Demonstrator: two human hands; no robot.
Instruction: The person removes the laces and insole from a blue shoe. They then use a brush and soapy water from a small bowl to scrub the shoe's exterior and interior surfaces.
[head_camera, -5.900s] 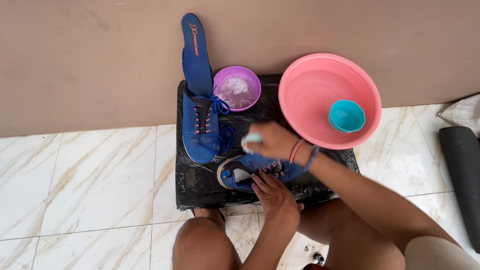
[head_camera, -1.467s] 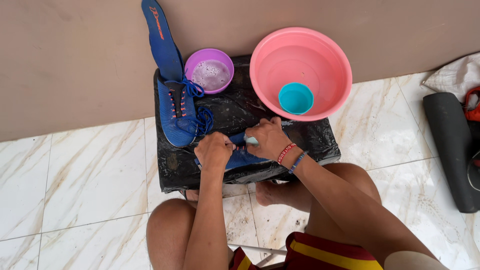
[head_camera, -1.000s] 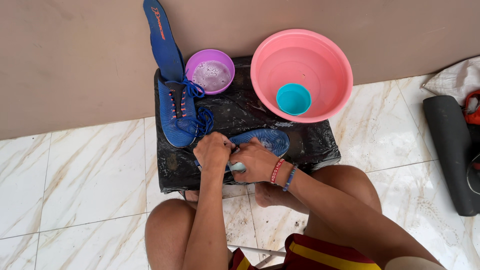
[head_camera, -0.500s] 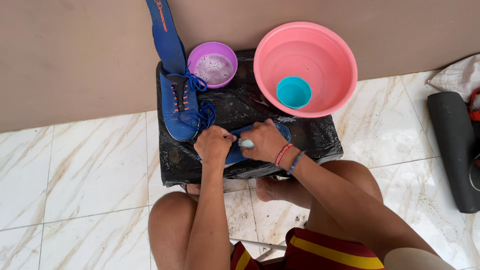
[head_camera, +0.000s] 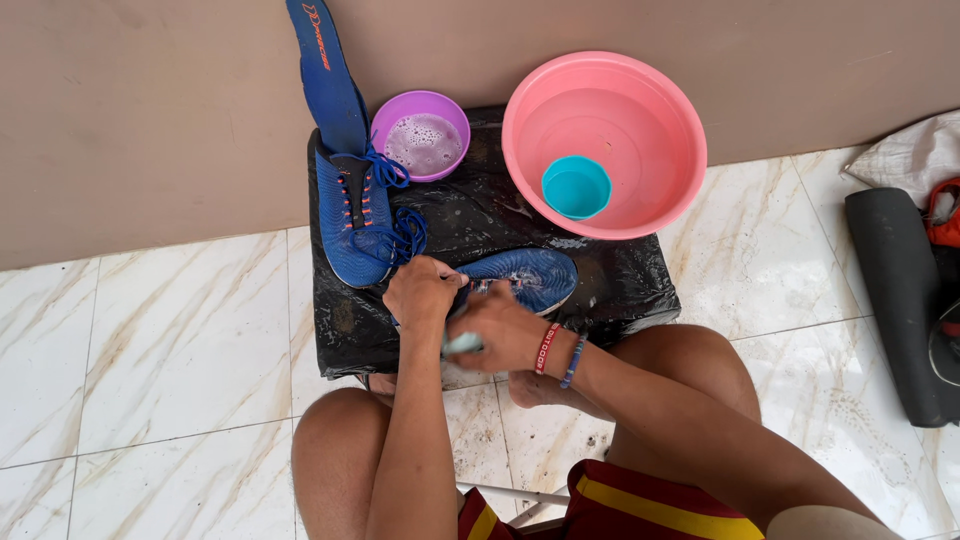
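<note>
Left hand (head_camera: 422, 292) clamps the blue shoe (head_camera: 525, 277), mostly hidden; right hand (head_camera: 500, 335) grips what looks like a pale brush (head_camera: 462, 344).

The person sits low with both knees spread wide, and both bare forearms reach forward between them. The left hand (head_camera: 422, 292) is curled into a closed grip, knuckles up, at the end of a nearly straight forearm. The right hand (head_camera: 500, 330), just beside it to the right and nearer, is also closed, fingers wrapped. The right wrist wears two bead bands, and its forearm angles in from the near right.
</note>
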